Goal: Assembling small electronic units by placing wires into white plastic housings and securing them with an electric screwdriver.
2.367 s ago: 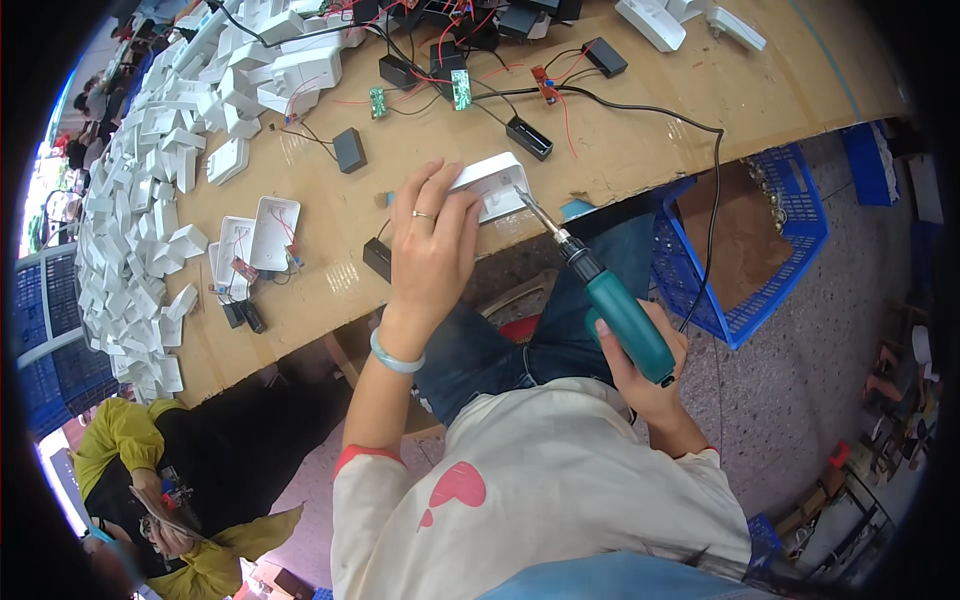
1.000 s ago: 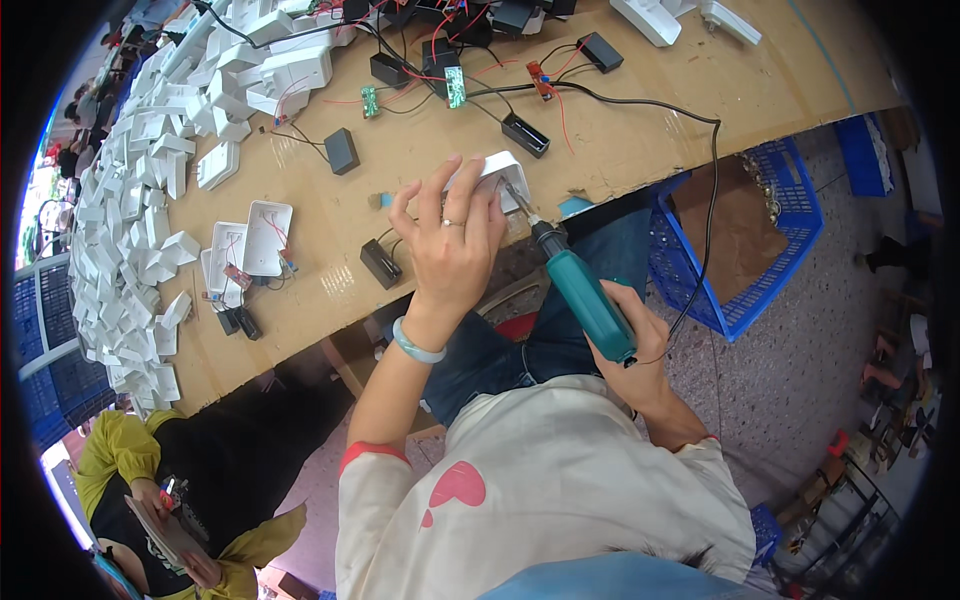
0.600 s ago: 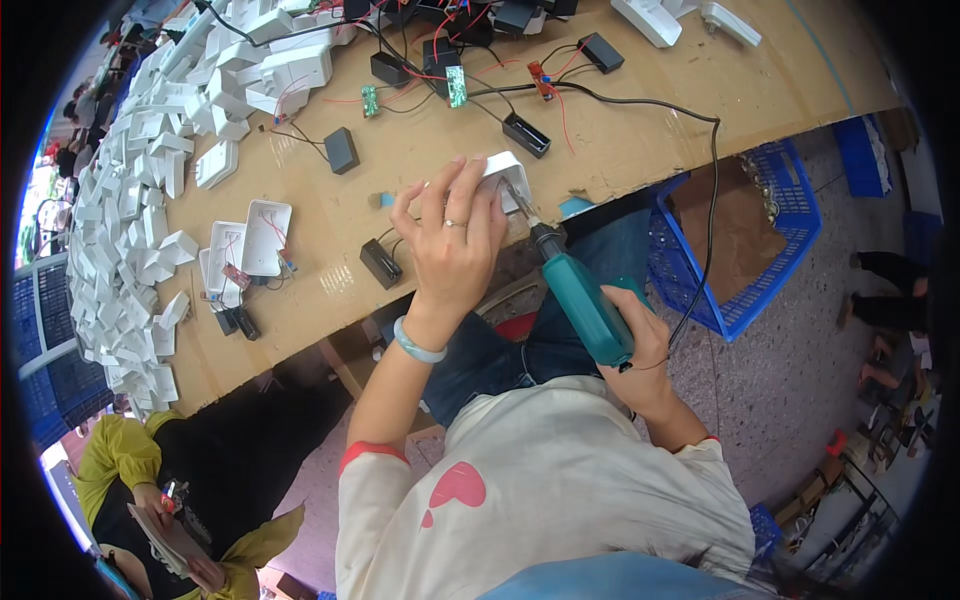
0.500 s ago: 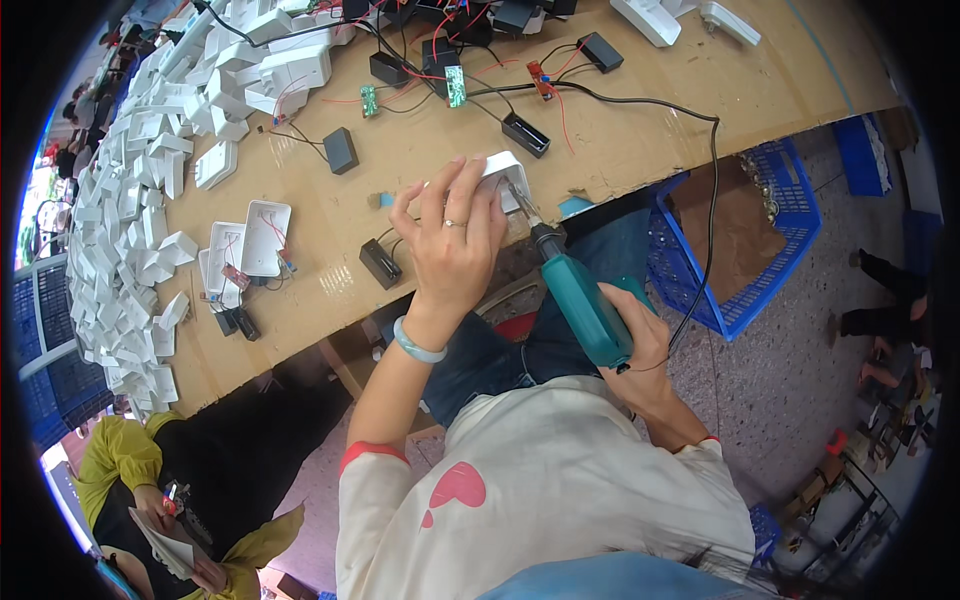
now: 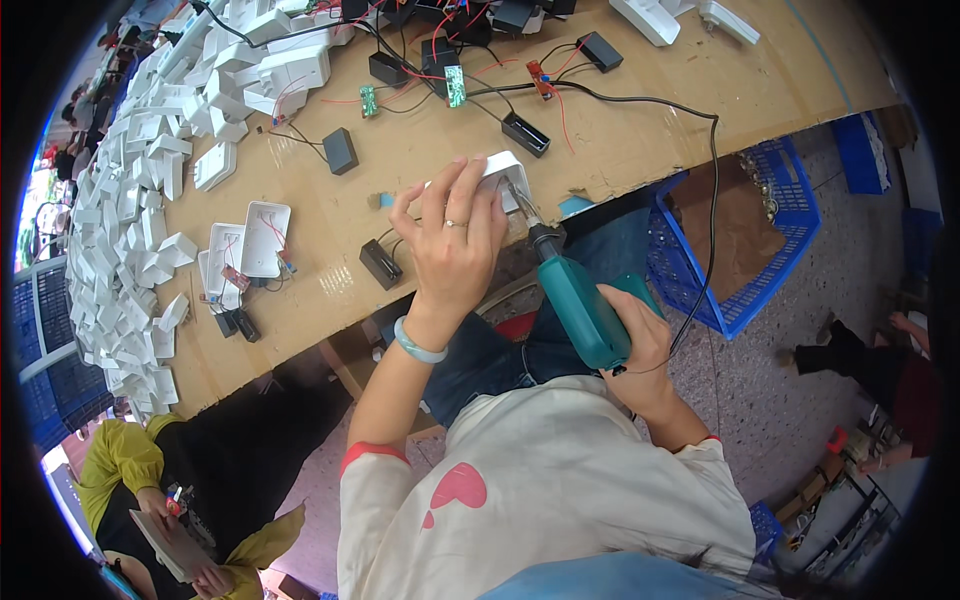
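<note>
My left hand [image 5: 457, 235] is closed over a white plastic case [image 5: 511, 168], tilted up near the table's edge; the fingers hide much of it. My right hand [image 5: 640, 335] grips a green pistol-shaped power tool [image 5: 585, 312]. The tool's tapering metal tip reaches into the case's open side, and what it touches there is too small to make out. Beside my left wrist lies a black battery box [image 5: 380, 265], its thin wires running under that hand. Another black box [image 5: 525, 134] with wires sits just beyond the case.
White cases [image 5: 150, 215] are heaped along the left. Two open cases [image 5: 266, 240] hold wired boards. Black boxes and a green circuit board [image 5: 456, 86] lie at the back. A black cable [image 5: 716, 180] hangs over the edge by a blue basket [image 5: 735, 325]. A co-worker [image 5: 130, 455] sits lower left.
The tool in my right hand has shifted very slightly left; my left hand and the case stay put. People in the right background have moved.
</note>
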